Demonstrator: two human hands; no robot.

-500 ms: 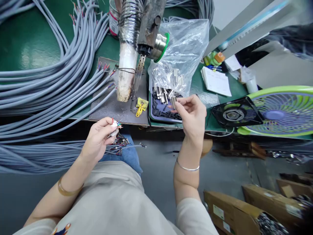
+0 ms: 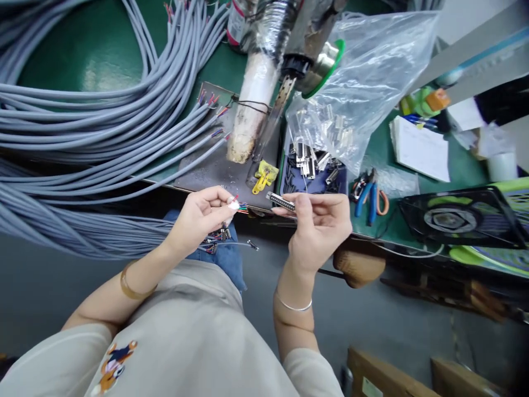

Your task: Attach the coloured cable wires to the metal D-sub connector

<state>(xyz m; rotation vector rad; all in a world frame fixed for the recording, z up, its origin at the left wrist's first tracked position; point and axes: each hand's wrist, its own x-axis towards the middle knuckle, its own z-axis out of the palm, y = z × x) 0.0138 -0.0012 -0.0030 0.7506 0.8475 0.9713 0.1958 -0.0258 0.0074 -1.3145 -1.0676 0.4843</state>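
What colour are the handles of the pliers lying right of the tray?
One handle of the pliers is blue, the other orange, seen in the head view.

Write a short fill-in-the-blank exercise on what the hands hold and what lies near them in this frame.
1. The right hand holds a long metal ____ by its end.
2. The left hand pinches the stripped end of a cable with ____ wires.
3. The clear plastic bag of metal parts lies on the ____ bench.
4. The blue-handled pliers lie to the ____ of the right hand.

Missing words: connector; coloured; green; right
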